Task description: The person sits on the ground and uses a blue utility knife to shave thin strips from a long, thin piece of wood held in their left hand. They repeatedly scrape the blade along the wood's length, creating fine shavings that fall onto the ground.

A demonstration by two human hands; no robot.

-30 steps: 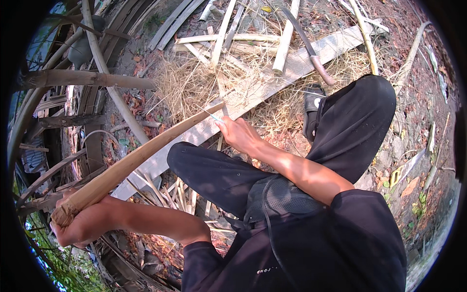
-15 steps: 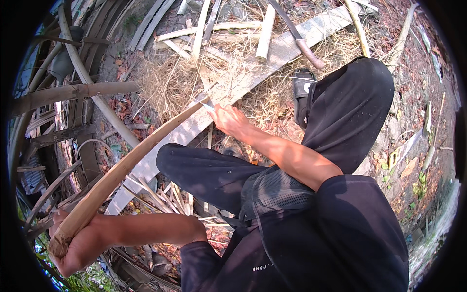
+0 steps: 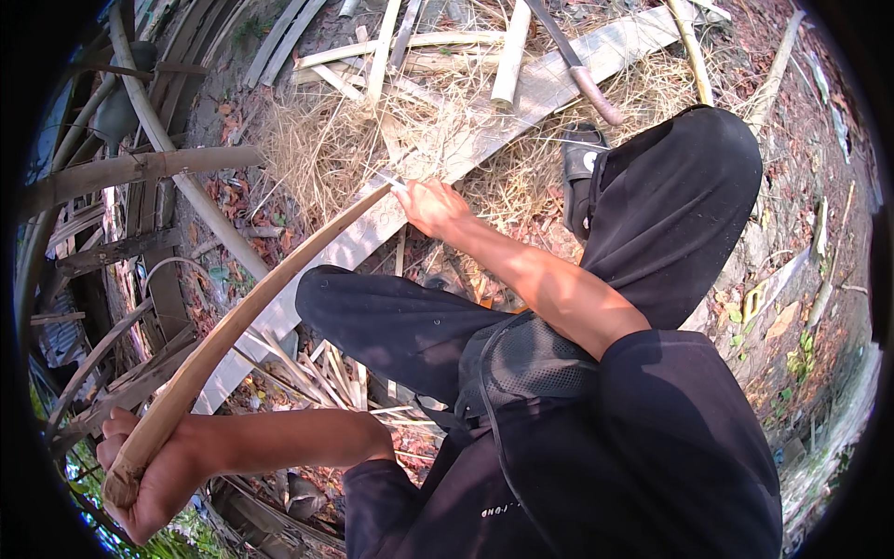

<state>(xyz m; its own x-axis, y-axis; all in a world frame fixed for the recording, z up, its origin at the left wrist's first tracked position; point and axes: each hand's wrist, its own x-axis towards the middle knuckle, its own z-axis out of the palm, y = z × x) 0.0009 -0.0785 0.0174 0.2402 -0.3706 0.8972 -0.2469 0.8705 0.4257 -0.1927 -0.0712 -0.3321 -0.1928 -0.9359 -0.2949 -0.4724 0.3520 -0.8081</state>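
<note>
My left hand (image 3: pixel 166 475) is closed around the thick near end of a long peeled wooden stave (image 3: pixel 247 312). The stave slants up and away to my right hand (image 3: pixel 432 207). That hand is closed on a knife, with only a thin pale blade (image 3: pixel 388 178) showing beside the stave's far tip; its handle is hidden in my fist. Beneath the far tip lies a long grey plank (image 3: pixel 349 247), running diagonally past my bent knee. Curly pale shavings (image 3: pixel 317 168) are heaped around the working end.
A machete (image 3: pixel 585 84) rests across the plank's far part, beside cut poles (image 3: pixel 510 56). To the left stands a stack of poles and slats (image 3: pixel 140 172). Split strips (image 3: pixel 317 377) lie near my left forearm. My sandalled foot (image 3: pixel 582 172) is right of the shavings.
The stave's far tip and my right hand with the knife have shifted slightly up and away. My left hand has moved a little lower and to the right, still holding the stave.
</note>
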